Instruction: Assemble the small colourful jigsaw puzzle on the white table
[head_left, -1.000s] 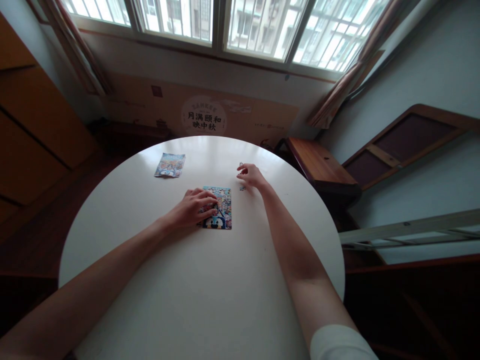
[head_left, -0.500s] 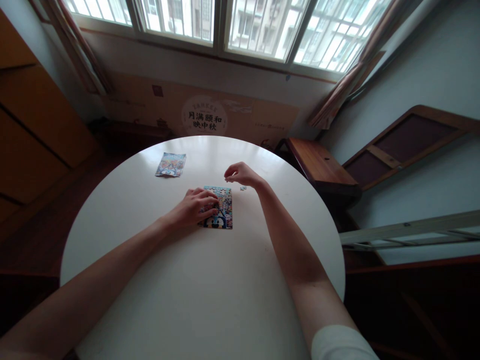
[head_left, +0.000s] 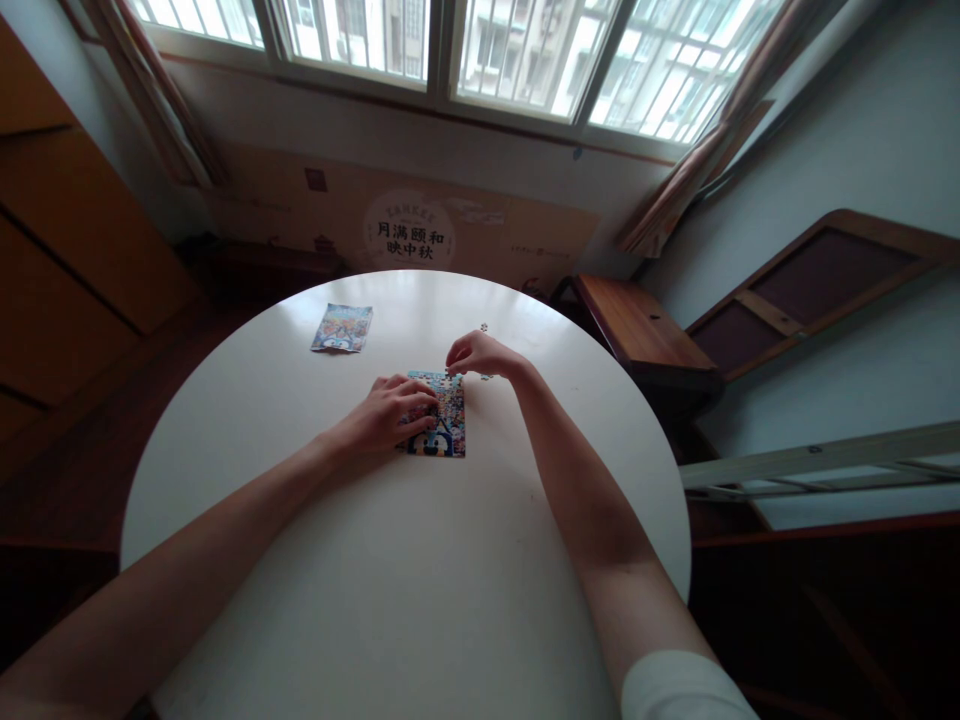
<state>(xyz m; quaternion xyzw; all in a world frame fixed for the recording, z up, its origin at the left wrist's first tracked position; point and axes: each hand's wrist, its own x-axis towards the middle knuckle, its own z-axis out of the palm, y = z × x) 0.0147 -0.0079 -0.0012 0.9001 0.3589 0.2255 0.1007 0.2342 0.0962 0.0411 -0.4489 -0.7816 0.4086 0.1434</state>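
Note:
A small colourful jigsaw puzzle (head_left: 444, 420) lies in the middle of the round white table (head_left: 405, 590). My left hand (head_left: 386, 412) rests flat on the puzzle's left part, fingers spread over it. My right hand (head_left: 476, 355) hovers at the puzzle's top right corner, its fingers pinched together on a small puzzle piece held against the top edge. A single loose piece (head_left: 484, 327) lies on the table just beyond my right hand.
A printed picture card (head_left: 342, 328) lies at the far left of the table. A wooden bench (head_left: 637, 335) stands to the right past the table's edge, a wooden cabinet (head_left: 67, 230) to the left, and a cardboard box (head_left: 409, 228) under the window.
My right hand picked up a piece from the table to the right and carried it left and down to the puzzle's top right corner. My left hand stayed on the puzzle.

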